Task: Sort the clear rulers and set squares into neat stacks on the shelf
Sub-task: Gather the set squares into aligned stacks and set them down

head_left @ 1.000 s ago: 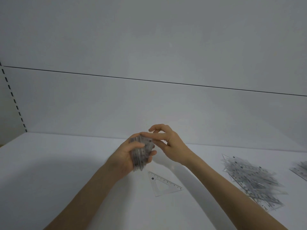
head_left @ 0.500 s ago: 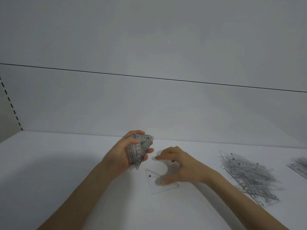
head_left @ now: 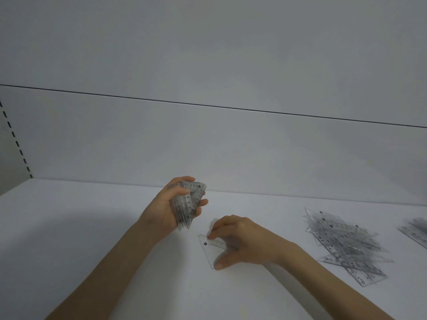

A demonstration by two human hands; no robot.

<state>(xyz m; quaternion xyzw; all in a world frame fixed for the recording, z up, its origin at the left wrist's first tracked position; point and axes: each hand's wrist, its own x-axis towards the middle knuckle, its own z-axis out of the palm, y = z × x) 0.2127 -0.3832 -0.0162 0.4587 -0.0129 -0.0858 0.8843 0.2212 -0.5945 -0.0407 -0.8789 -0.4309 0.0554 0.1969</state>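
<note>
My left hand [head_left: 171, 204] grips an upright bundle of clear set squares [head_left: 188, 205] a little above the white shelf [head_left: 69, 239]. Just right of it, one clear set square [head_left: 211, 249] lies flat on the shelf. My right hand [head_left: 240, 241] is down on that set square, fingertips at its top edge and thumb at its lower corner, pinching it. A loose heap of clear rulers and set squares [head_left: 344, 243] lies at the right.
More clear rulers [head_left: 416, 229] lie at the far right edge of view. The shelf's back panel [head_left: 208, 146] rises behind everything. A slotted upright [head_left: 16, 139] stands at the far left.
My right hand left the bundle, dropped to the shelf and closed on the single flat set square. My left hand kept the bundle almost still.
</note>
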